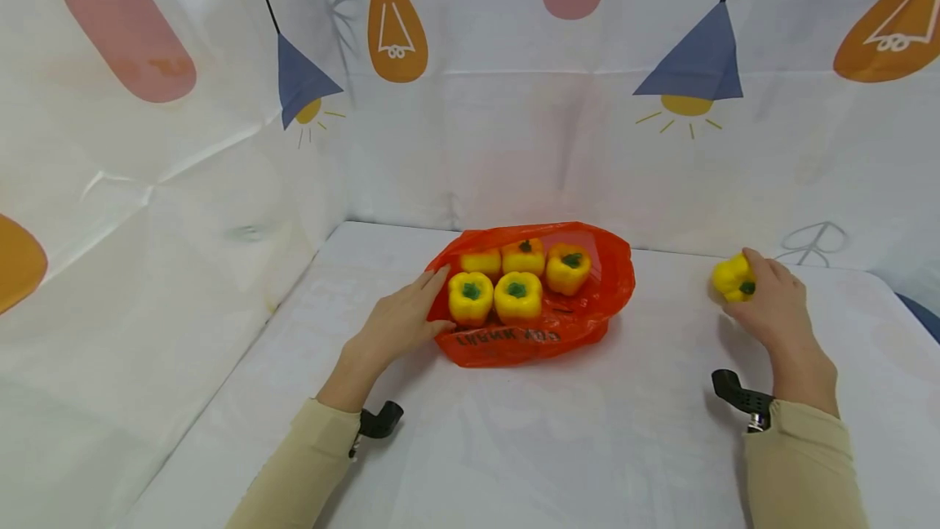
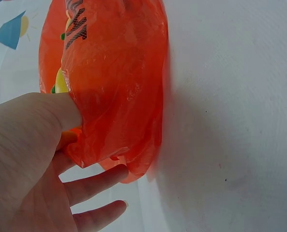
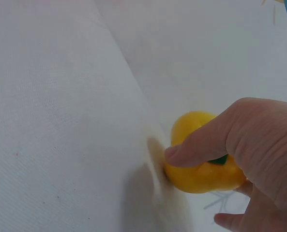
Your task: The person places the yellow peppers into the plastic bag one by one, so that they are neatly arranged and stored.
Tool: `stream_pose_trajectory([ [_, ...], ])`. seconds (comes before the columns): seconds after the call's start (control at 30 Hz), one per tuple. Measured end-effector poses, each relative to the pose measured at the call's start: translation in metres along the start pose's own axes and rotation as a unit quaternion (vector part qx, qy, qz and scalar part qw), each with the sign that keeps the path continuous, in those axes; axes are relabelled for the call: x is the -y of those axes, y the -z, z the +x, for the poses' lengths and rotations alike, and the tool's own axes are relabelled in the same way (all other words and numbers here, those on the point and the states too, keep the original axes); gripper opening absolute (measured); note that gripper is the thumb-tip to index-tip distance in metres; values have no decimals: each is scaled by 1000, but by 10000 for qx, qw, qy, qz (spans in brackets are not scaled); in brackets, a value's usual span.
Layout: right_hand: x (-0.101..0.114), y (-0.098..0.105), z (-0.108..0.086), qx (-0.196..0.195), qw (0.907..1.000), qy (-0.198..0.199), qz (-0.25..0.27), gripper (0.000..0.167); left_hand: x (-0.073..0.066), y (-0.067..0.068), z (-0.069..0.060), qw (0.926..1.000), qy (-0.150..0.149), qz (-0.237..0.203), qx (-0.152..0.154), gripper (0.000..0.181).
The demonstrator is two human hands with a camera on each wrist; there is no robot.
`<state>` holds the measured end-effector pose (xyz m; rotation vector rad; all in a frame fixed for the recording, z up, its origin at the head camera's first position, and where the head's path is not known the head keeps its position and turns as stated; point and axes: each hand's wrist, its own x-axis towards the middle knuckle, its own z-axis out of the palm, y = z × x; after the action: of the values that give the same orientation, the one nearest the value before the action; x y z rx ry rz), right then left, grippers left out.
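At the left end of an open red plastic bag (image 1: 587, 333), my left hand (image 1: 400, 318) holds the rim. In the left wrist view the thumb (image 2: 66, 108) goes behind the bag's edge, its tip hidden, while the lower fingers stay spread apart. Several yellow bell peppers (image 1: 518, 295) with green stems sit inside the bag. Far to the right, my right hand (image 1: 777, 304) grips another yellow bell pepper (image 1: 731, 277), its stem facing toward the wrist. The thumb (image 3: 191, 147) lies across that pepper in the right wrist view. Whether it touches the table cannot be told.
A white-covered table (image 1: 558, 447) lies under the bag and both arms. Behind it hangs a white cloth (image 1: 514, 153) printed with lamps and bulbs, close beyond the bag and the right hand. Another cloth side (image 1: 147, 284) stands at the left.
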<state>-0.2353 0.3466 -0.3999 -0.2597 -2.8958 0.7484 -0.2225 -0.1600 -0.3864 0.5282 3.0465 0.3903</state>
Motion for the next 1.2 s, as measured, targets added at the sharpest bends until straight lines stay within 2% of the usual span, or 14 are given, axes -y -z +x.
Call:
stream_pose_trajectory([
  [0.23, -3, -5, 2, 10, 9994, -249, 254, 94, 0, -2, 1, 10000, -5, 58, 9, 88],
  [0.43, -8, -9, 3, -268, 9974, -551, 369, 89, 0, -3, 2, 10000, 51, 66, 47, 87],
  [0.6, -10, -11, 7, -445, 9961, -597, 477, 88, 1, -3, 1, 10000, 17, 46, 4, 87],
  [0.87, -10, -8, 8, -516, 9928, -613, 892, 90, 0, -2, 3, 10000, 52, 24, 48, 87],
  [1.07, -5, -6, 6, -468, 9943, -551, 788, 86, -1, -1, 3, 9999, 102, -10, 98, 88],
  [1.2, -2, -4, 5, -552, 9923, -721, 836, 85, 0, 0, 1, 9998, 143, -19, 133, 88],
])
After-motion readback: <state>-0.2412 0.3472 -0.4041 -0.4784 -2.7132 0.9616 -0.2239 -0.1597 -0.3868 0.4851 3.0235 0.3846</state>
